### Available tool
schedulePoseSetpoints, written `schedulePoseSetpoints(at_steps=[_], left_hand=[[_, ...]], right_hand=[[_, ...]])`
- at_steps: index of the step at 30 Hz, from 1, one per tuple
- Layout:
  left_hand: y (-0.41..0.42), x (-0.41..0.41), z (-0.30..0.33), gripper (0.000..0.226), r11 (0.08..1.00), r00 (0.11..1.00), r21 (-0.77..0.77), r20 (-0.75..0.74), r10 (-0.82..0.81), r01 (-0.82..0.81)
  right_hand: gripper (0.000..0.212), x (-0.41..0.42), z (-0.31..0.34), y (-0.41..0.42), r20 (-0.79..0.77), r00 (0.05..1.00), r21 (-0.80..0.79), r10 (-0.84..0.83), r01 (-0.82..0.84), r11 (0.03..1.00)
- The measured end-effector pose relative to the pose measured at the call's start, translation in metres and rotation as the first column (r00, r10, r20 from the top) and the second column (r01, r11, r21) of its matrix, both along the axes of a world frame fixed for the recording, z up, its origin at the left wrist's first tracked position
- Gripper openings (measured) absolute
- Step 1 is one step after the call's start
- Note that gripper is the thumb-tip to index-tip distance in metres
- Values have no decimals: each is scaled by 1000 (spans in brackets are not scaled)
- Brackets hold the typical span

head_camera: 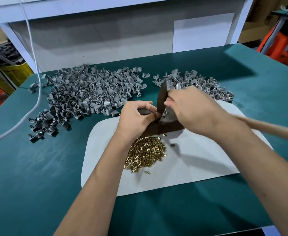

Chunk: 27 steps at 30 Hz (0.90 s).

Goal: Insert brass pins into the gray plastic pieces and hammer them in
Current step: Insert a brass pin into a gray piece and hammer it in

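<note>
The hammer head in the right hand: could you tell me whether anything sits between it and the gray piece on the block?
Nothing visible does. The hammer head comes down right beside the left hand, whose fingertips pinch the gray piece.

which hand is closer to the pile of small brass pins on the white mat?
Left. The left hand sits just beyond the pile of small brass pins, its wrist right beside them. The right hand, gripping the dark metal hammer, is farther back and right.
</note>
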<state>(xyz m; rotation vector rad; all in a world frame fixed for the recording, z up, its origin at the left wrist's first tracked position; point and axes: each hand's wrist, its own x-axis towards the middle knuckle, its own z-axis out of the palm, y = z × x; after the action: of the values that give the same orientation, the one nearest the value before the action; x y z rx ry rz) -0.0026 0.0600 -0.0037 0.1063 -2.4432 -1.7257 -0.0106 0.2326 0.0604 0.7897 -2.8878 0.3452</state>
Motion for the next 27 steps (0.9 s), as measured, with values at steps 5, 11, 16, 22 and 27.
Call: schedulePoseSetpoints(at_steps=[5,11,16,22,27], left_hand=[[1,0,1,10,999,999,-33,-6,38,-39],[1,3,2,11,999,999,2,2,35,-35],[2,1,3,11,999,999,4,13,44,-44],[2,3,4,10,998,999,-48,2,44,-44],[2,3,5,10,999,999,-12,-1,44,-44]], right_hand=[[23,-5,1,5,-170,983,-234,-73,32,972],[21,-9,1,10,-75,995,-21,-64,63,998],[23,2,-9,3,-59,996,-150,-73,63,987],[23,-8,5,5,-206,969,-181,-135,98,979],[20,-1,-5,-1,-3,996,7,-88,88,996]])
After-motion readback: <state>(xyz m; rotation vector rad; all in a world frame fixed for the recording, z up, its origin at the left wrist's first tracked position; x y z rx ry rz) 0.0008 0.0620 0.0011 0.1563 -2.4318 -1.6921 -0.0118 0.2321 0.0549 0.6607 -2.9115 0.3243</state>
